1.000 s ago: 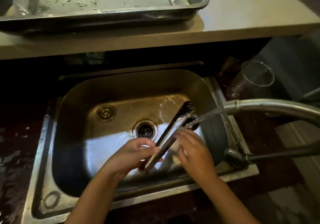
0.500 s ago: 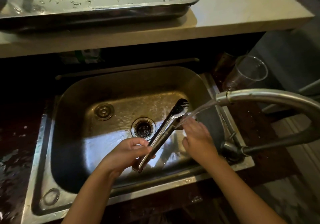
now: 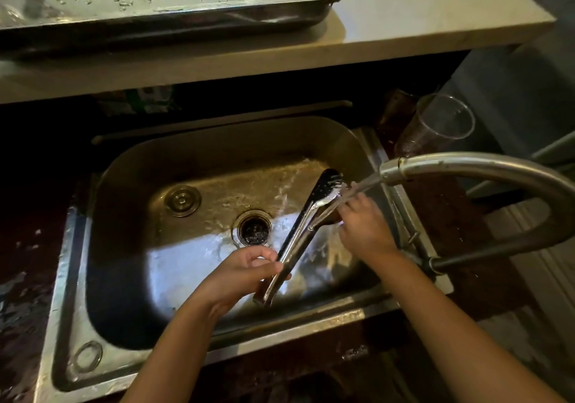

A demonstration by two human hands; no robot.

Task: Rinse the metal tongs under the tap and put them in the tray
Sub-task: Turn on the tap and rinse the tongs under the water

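The metal tongs (image 3: 306, 225) slant over the steel sink (image 3: 130, 278), dark slotted tips up and to the right. My left hand (image 3: 239, 273) grips their handle end. My right hand (image 3: 364, 231) lies against the arms just below the tips, fingers rubbing them in the water. The stream runs from the tap spout (image 3: 395, 170) onto the tips and my right fingers. The wet metal tray (image 3: 326, 1) sits on the pale counter above the sink.
The drain (image 3: 253, 230) lies left of the tongs, a round plug (image 3: 182, 200) further left. A clear plastic cup (image 3: 441, 125) lies tilted right of the sink. The tap's arched neck (image 3: 529, 181) and lever (image 3: 485, 254) cross the right side.
My right hand has slid up the tongs toward the tips, into the stream. The tongs' arms have drawn closer together. My left hand keeps its hold on the handle end.
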